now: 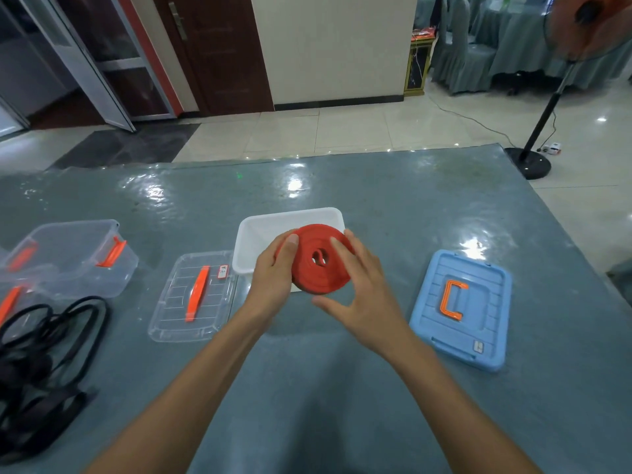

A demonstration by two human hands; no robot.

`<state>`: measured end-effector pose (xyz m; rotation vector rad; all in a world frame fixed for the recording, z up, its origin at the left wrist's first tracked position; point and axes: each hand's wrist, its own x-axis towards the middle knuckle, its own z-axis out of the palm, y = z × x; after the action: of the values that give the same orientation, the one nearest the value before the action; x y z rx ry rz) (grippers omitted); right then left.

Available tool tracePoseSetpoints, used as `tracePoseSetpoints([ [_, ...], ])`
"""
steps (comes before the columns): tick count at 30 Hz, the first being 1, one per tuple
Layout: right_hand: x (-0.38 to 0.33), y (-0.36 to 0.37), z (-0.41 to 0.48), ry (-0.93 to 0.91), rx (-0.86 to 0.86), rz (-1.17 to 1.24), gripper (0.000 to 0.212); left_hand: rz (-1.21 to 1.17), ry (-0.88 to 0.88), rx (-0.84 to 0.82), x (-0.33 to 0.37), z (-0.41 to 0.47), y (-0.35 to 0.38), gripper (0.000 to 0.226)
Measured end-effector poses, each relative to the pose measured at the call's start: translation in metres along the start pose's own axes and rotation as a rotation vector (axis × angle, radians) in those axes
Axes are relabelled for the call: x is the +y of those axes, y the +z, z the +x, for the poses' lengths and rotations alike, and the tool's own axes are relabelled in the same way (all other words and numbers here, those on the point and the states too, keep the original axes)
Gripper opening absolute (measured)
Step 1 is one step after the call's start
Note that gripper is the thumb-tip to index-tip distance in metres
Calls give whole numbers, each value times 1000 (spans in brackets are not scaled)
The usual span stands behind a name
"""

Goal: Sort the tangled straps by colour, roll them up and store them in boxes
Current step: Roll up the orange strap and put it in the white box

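A red strap rolled into a flat coil [319, 260] hangs in the air over the near edge of an open white box [260, 234] at the table's middle. My left hand [275, 273] grips the coil's left rim, thumb on top. My right hand [359, 292] rests on the coil's right side with fingers spread across its face and thumb under it. A tangle of black straps [37, 354] lies at the left edge of the table.
A clear box with orange latches [73, 258] stands at the left, its clear lid [193, 297] flat beside the white box. A blue lid with an orange handle [461, 307] lies to the right. A standing fan [547, 107] is beyond the grey table's far right corner.
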<state>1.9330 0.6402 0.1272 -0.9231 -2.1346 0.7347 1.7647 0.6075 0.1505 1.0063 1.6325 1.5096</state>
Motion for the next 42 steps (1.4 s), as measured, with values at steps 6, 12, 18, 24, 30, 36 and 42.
tracePoseSetpoints([
  [6, 7, 21, 14, 23, -83, -64, 84, 25, -93, -76, -16, 12, -13, 34],
  [12, 17, 46, 35, 56, -65, 29, 80, 31, -170, 92, -33, 29, -16, 33],
  [18, 30, 62, 72, 62, -44, 28, 76, 192, -87, 151, -43, 65, -24, 31],
  [24, 55, 88, 135, 94, -148, -51, 71, 474, 76, 148, -71, 120, -52, 24],
  [30, 85, 132, 178, 149, -358, -146, 63, 746, -144, -61, -88, 175, -75, 38],
  [36, 111, 174, 196, 136, -546, -229, 59, 981, -321, -366, -114, 209, -81, 19],
  [42, 131, 207, 214, 188, -758, -336, 87, 1083, -417, -526, -138, 223, -76, 22],
])
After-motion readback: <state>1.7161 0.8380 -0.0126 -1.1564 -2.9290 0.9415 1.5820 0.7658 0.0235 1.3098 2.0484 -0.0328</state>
